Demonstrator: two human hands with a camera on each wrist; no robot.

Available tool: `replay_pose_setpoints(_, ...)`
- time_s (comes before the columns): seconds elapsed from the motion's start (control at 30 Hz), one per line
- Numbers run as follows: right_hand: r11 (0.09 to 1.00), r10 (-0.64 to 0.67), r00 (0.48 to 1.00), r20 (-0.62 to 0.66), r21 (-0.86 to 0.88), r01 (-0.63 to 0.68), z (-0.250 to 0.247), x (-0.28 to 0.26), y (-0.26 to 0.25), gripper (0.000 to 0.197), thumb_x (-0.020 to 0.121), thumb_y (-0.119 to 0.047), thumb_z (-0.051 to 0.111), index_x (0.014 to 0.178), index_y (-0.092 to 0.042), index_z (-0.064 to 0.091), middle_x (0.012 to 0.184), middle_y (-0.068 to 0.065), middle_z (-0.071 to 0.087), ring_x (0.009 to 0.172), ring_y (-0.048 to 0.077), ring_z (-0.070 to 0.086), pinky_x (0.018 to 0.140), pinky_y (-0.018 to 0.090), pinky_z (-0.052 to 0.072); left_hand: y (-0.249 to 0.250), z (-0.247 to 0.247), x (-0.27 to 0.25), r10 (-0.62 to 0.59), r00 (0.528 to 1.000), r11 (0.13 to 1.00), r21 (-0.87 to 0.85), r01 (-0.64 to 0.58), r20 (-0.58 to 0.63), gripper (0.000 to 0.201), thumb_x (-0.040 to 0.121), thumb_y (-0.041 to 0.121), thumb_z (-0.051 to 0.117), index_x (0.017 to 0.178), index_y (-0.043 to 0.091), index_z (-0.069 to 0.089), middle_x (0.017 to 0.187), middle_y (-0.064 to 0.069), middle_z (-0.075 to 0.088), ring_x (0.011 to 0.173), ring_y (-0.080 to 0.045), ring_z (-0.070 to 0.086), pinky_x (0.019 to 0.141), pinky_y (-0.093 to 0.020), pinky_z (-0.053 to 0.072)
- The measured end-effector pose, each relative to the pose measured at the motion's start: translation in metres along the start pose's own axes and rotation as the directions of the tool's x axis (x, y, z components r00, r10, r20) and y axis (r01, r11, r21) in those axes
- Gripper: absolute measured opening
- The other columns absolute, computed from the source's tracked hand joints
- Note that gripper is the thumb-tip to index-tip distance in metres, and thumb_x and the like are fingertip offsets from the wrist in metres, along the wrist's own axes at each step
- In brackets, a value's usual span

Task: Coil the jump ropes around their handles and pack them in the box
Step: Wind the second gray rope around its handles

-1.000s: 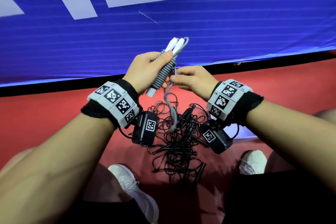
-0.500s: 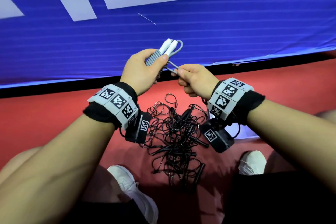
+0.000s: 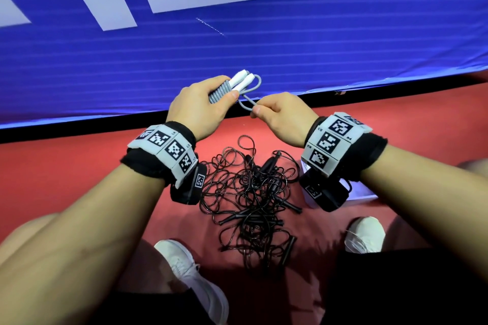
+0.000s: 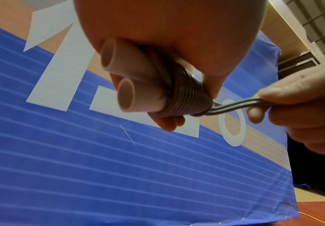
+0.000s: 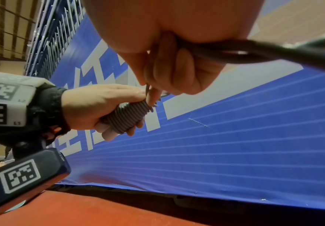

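Note:
My left hand [image 3: 200, 108] grips a pair of white handles [image 3: 241, 79] held side by side, with grey rope coiled tightly round them [image 3: 219, 91]. In the left wrist view the two handle ends [image 4: 125, 85] stick out below the coil [image 4: 188, 99]. My right hand [image 3: 280, 116] pinches the short remaining loop of grey rope [image 3: 247, 105] just right of the coil; the same pinch shows in the left wrist view [image 4: 241, 105]. In the right wrist view the coil [image 5: 128, 117] sits in the left hand [image 5: 92, 105]. Both hands are raised above the floor.
A tangled heap of black jump ropes with black handles [image 3: 250, 192] lies on the red floor [image 3: 66, 171] between my feet. A white box [image 3: 353, 192] is partly hidden under my right wrist. A blue banner [image 3: 237, 47] stands just beyond my hands. White shoes [image 3: 184, 266] flank the heap.
The hanging grey rope has been wound up onto the handles, leaving a short loop. My left hand turned the bundle and both hands rose slightly toward the banner.

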State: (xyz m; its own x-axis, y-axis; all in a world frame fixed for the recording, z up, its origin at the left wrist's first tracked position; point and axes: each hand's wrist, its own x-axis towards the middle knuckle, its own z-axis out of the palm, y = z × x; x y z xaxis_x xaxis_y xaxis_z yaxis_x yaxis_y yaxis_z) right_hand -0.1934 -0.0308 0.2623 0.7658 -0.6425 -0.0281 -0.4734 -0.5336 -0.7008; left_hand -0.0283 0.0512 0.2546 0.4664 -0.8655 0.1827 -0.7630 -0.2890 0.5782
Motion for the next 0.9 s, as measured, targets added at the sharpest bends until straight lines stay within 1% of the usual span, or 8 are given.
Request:
replay_pose_setpoints(0.13,0.992,-0.040,0.999,0.011,-0.123,0.041,-0.003,-0.004,-0.006,0.031,0.096,-0.029,0.047,0.087,-0.008,0.066,0.062,0.001,0.055,0.064,0.020,0.050,0.061,0.028,0.036,-0.003,0.006,0.001,-0.036,0.999,0.997,0.063,0.035,0.020,0.025,0.091,0.054,0.052,0.109,0.040,0.062,0.077,0.007,0.062,0.075,-0.019,0.056,0.065,-0.033,0.045)
replay_pose_setpoints(0.27,0.949,-0.094,0.994,0.057,-0.298,0.107,-0.005,-0.009,-0.011,0.034,0.096,-0.030,0.045,0.067,-0.014,0.053,0.058,-0.001,0.046,0.056,0.015,0.041,0.061,0.027,0.029,-0.005,0.011,0.001,-0.065,0.997,0.989,0.138,0.057,0.048,0.027,0.091,0.056,0.050,0.110,0.041,0.061,0.073,0.011,0.058,0.078,-0.020,0.055,0.063,-0.030,0.035)
replay_pose_setpoints(0.33,0.913,-0.121,0.990,0.071,-0.384,0.139,-0.008,-0.010,-0.013,0.038,0.096,-0.031,0.046,0.059,-0.020,0.040,0.057,-0.003,0.040,0.057,0.018,0.039,0.061,0.028,0.028,-0.004,0.013,0.001,-0.070,0.995,0.983,0.173,0.057,0.071,0.032,0.091,0.058,0.049,0.119,0.044,0.057,0.085,0.011,0.063,0.086,-0.021,0.057,0.067,-0.030,0.037)
replay_pose_setpoints(0.4,0.893,-0.145,0.987,0.063,-0.422,0.158,-0.014,-0.011,-0.013,0.033,0.096,-0.032,0.045,0.065,-0.021,0.049,0.058,-0.004,0.040,0.065,0.022,0.042,0.062,0.028,0.029,-0.003,0.013,0.001,-0.059,0.992,0.974,0.224,0.033,0.108,0.038,0.092,0.058,0.046,0.128,0.044,0.050,0.099,0.009,0.066,0.093,-0.023,0.058,0.071,-0.032,0.039)
replay_pose_setpoints(0.47,0.888,-0.161,0.986,0.032,-0.431,0.159,-0.020,-0.011,-0.012,0.027,0.096,-0.035,0.043,0.086,-0.019,0.063,0.062,-0.005,0.043,0.071,0.022,0.044,0.064,0.029,0.032,0.000,0.012,0.001,-0.038,0.987,0.965,0.260,-0.005,0.157,0.041,0.095,0.057,0.043,0.133,0.042,0.044,0.102,0.005,0.066,0.093,-0.026,0.057,0.073,-0.034,0.039)
replay_pose_setpoints(0.57,0.915,-0.163,0.986,-0.033,-0.378,0.139,-0.026,-0.006,-0.007,0.028,0.096,-0.039,0.043,0.098,-0.023,0.065,0.070,-0.007,0.050,0.077,0.021,0.048,0.068,0.032,0.038,0.007,0.011,-0.004,0.011,0.968,0.951,0.297,-0.088,0.252,0.039,0.097,0.054,0.039,0.133,0.038,0.040,0.098,0.002,0.062,0.090,-0.027,0.056,0.073,-0.037,0.042)
replay_pose_setpoints(0.73,0.965,-0.164,0.986,-0.042,-0.212,0.152,-0.028,0.004,0.000,0.025,0.094,-0.031,0.050,0.081,-0.015,0.064,0.071,-0.008,0.051,0.079,0.017,0.051,0.075,0.032,0.042,0.024,0.010,-0.016,0.087,0.935,0.913,0.348,-0.213,0.343,0.041,0.096,0.053,0.041,0.134,0.038,0.040,0.095,0.007,0.057,0.094,-0.024,0.057,0.072,-0.033,0.040)
replay_pose_setpoints(0.9,0.995,-0.097,0.993,-0.069,-0.042,0.094,-0.029,0.001,-0.005,0.024,0.092,-0.027,0.055,0.080,-0.010,0.067,0.066,-0.004,0.057,0.068,0.014,0.051,0.065,0.028,0.040,0.037,0.008,-0.025,0.113,0.969,0.921,0.342,-0.185,0.220,0.053,0.074,0.082,0.043,0.110,0.046,0.057,0.076,0.010,0.062,0.075,-0.018,0.054,0.064,-0.030,0.039)
